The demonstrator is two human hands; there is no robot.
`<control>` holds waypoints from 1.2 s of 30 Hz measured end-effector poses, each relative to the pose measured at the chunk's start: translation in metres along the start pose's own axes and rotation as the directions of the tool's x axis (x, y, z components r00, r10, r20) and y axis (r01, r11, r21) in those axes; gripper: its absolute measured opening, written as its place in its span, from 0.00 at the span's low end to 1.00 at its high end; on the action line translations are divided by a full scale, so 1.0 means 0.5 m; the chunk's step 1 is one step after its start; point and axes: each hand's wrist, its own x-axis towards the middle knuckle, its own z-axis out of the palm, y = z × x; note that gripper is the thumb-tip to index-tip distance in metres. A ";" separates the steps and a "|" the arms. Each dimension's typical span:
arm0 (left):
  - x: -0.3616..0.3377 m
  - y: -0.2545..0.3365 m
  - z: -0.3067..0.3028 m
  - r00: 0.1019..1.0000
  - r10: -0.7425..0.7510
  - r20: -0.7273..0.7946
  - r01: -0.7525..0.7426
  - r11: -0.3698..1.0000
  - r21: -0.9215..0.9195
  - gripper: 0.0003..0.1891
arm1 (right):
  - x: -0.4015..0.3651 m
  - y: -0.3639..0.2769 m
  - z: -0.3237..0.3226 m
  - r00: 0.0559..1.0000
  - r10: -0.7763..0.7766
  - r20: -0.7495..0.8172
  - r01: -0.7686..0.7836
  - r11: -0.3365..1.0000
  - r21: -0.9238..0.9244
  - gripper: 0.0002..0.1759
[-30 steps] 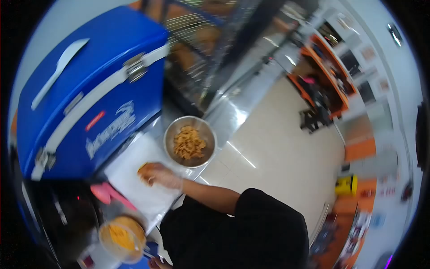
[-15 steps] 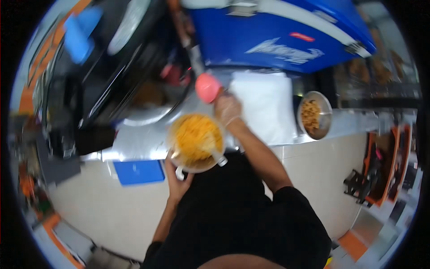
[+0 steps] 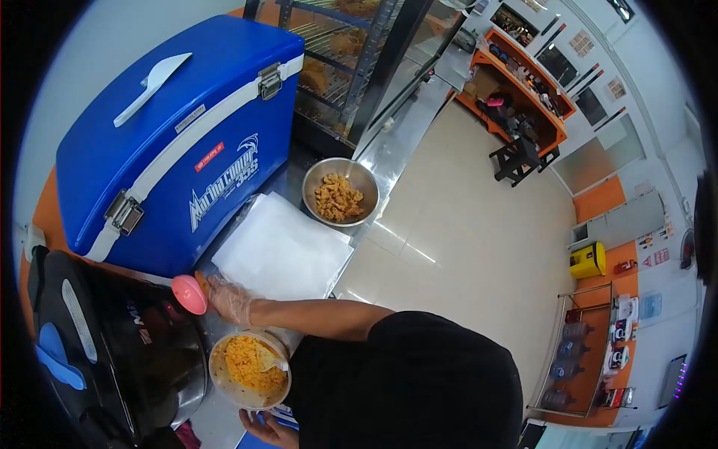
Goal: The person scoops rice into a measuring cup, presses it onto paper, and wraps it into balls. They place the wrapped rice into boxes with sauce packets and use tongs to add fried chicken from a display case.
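Observation:
A round tub of yellow rice, with a pale utensil in it, is at the lower left beside the black pot. My left hand is at the tub's near side, fingers curled against its lower edge and partly hidden. Over the counter, my right hand, in a clear glove, is closed around the handle end of a pink scoop. White paper sheets lie stacked just beyond that hand. A metal bowl of brown fried pieces stands past the sheets.
A blue cooler box with a white scoop on its lid stands at the back left. The large black pot fills the lower left, with blue utensils on it. A glass food case stands behind the bowl.
The view has turned to the right, bringing the room and shelves into sight. The pink scoop remains at my right hand, and my left hand remains at the tub.

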 end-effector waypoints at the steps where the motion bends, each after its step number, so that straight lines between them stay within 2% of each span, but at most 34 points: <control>1: 0.005 0.005 -0.006 0.988 0.138 -0.068 -0.118 0.962 0.246 0.26 | 0.000 -0.005 -0.023 0.999 -0.035 -0.006 0.035 0.998 -0.043 0.38; 2: 0.028 -0.046 -0.042 0.922 0.383 -0.051 -0.347 0.880 0.325 0.22 | -0.006 -0.020 -0.059 0.997 -0.075 -0.015 0.073 0.993 -0.088 0.36; 3: 0.036 0.016 -0.020 0.921 0.386 -0.052 -0.351 0.880 0.320 0.22 | -0.021 -0.049 -0.112 0.997 -0.076 -0.019 0.074 0.993 -0.092 0.36; 4: 0.048 0.132 0.013 0.840 0.542 0.028 -0.502 0.758 0.417 0.19 | -0.046 -0.100 -0.172 0.997 -0.070 -0.040 0.077 0.968 0.237 0.32; 5: 0.055 0.194 0.029 0.732 0.670 0.123 -0.632 0.599 0.492 0.17 | -0.072 -0.147 -0.223 0.997 -0.058 -0.058 0.080 0.838 0.539 0.29; 6: 0.058 0.138 -0.012 0.939 0.305 0.157 -0.342 0.863 0.371 0.23 | -0.109 -0.191 -0.257 0.994 -0.073 -0.078 0.105 0.813 0.572 0.22; 7: 0.065 0.152 0.000 0.940 0.305 0.155 -0.342 0.862 0.375 0.23 | -0.147 -0.226 -0.261 0.992 -0.086 -0.096 0.127 0.783 0.608 0.15; 8: 0.079 0.181 0.033 0.978 0.133 0.163 -0.146 0.987 0.067 0.25 | -0.176 -0.241 -0.234 0.992 -0.088 -0.094 0.128 0.781 0.612 0.15; 9: 0.089 0.201 0.049 0.975 -0.035 0.221 0.088 0.968 -0.235 0.27 | -0.209 -0.262 -0.194 0.984 -0.143 -0.103 0.176 0.777 0.605 0.16; 10: 0.093 0.177 0.054 0.977 -0.174 0.121 0.206 0.918 -0.340 0.30 | -0.236 -0.279 -0.165 0.975 -0.198 -0.104 0.220 0.764 0.607 0.17; 12: 0.083 0.205 0.055 0.976 -0.197 0.090 0.216 0.866 -0.450 0.26 | -0.269 -0.295 -0.161 0.975 -0.218 -0.037 0.187 0.726 0.662 0.17; 13: 0.075 0.182 0.037 0.979 -0.199 0.050 0.201 0.875 -0.440 0.24 | -0.284 -0.307 -0.163 0.969 -0.248 0.021 0.162 0.693 0.703 0.17; 14: 0.070 0.214 0.048 0.957 -0.288 -0.043 0.248 0.884 -0.395 0.21 | -0.284 -0.310 -0.198 0.940 -0.273 0.204 0.036 0.675 0.737 0.17; 15: 0.063 0.217 0.035 0.953 -0.287 -0.093 0.239 0.905 -0.353 0.17 | -0.272 -0.304 -0.241 0.867 -0.322 0.380 -0.078 0.665 0.742 0.17; 16: 0.047 0.211 0.019 0.935 -0.325 -0.139 0.261 0.900 -0.349 0.15 | -0.279 -0.305 -0.252 0.851 -0.339 0.400 -0.004 0.759 0.651 0.15; 17: 0.037 0.205 0.011 0.916 -0.359 -0.178 0.279 0.890 -0.359 0.13 | -0.282 -0.293 -0.262 0.868 -0.354 0.348 0.084 0.796 0.599 0.13; 18: 0.033 0.202 0.007 0.938 -0.307 -0.159 0.233 0.900 -0.368 0.12 | -0.281 -0.279 -0.268 0.895 -0.349 0.278 0.146 0.818 0.556 0.12; 19: 0.030 0.198 0.000 0.961 -0.252 -0.112 0.193 0.904 -0.381 0.12 | -0.279 -0.266 -0.274 0.929 -0.309 0.205 0.233 0.916 0.326 0.11; 20: 0.023 0.199 -0.013 0.949 -0.265 -0.169 0.187 0.908 -0.375 0.12 | -0.257 -0.254 -0.281 0.898 -0.393 0.197 0.382 0.919 0.094 0.12; 21: 0.017 0.203 -0.021 0.950 -0.282 -0.137 0.222 0.914 -0.339 0.12 | -0.242 -0.241 -0.280 0.877 -0.316 0.361 0.387 0.912 -0.140 0.12; 22: 0.018 0.195 -0.044 0.950 -0.298 -0.088 0.259 0.916 -0.306 0.12 | -0.224 -0.276 -0.279 0.845 -0.131 0.519 0.307 0.913 -0.269 0.15; 23: 0.012 0.186 -0.056 0.948 -0.301 -0.107 0.255 0.916 -0.310 0.12 | -0.222 -0.281 -0.263 0.836 -0.146 0.529 0.324 0.909 -0.262 0.15; 25: 0.004 0.151 -0.074 0.939 -0.339 -0.056 0.302 0.891 -0.339 0.14 | -0.225 -0.269 -0.217 0.591 -0.004 0.807 0.485 0.800 -0.352 0.15; 27: 0.002 0.139 -0.076 0.932 -0.360 -0.033 0.323 0.870 -0.372 0.13 | -0.217 -0.255 -0.203 0.582 -0.038 0.812 0.551 0.753 -0.360 0.14; 29: 0.005 0.131 -0.071 0.920 -0.390 0.032 0.367 0.834 -0.413 0.12 | -0.196 -0.255 -0.205 0.633 -0.077 0.770 0.559 0.733 -0.387 0.10; 30: 0.004 0.117 -0.066 0.918 -0.394 0.043 0.370 0.812 -0.452 0.12 | -0.196 -0.262 -0.208 0.630 -0.077 0.773 0.565 0.729 -0.388 0.10; 32: 0.009 0.115 -0.061 0.913 -0.405 0.049 0.382 0.805 -0.455 0.12 | -0.181 -0.296 -0.228 0.402 0.069 0.913 0.587 0.746 -0.315 0.09; 33: 0.009 0.114 -0.060 0.903 -0.425 0.067 0.407 0.794 -0.451 0.12 | -0.171 -0.322 -0.245 0.403 0.072 0.913 0.584 0.747 -0.317 0.09; 35: 0.010 0.106 -0.058 0.906 -0.414 0.086 0.404 0.786 -0.469 0.11 | -0.147 -0.372 -0.273 0.241 0.137 0.961 0.748 0.604 -0.274 0.09; 36: 0.013 0.110 -0.057 0.900 -0.425 0.094 0.417 0.780 -0.467 0.11 | -0.140 -0.372 -0.278 0.244 0.140 0.960 0.750 0.600 -0.278 0.09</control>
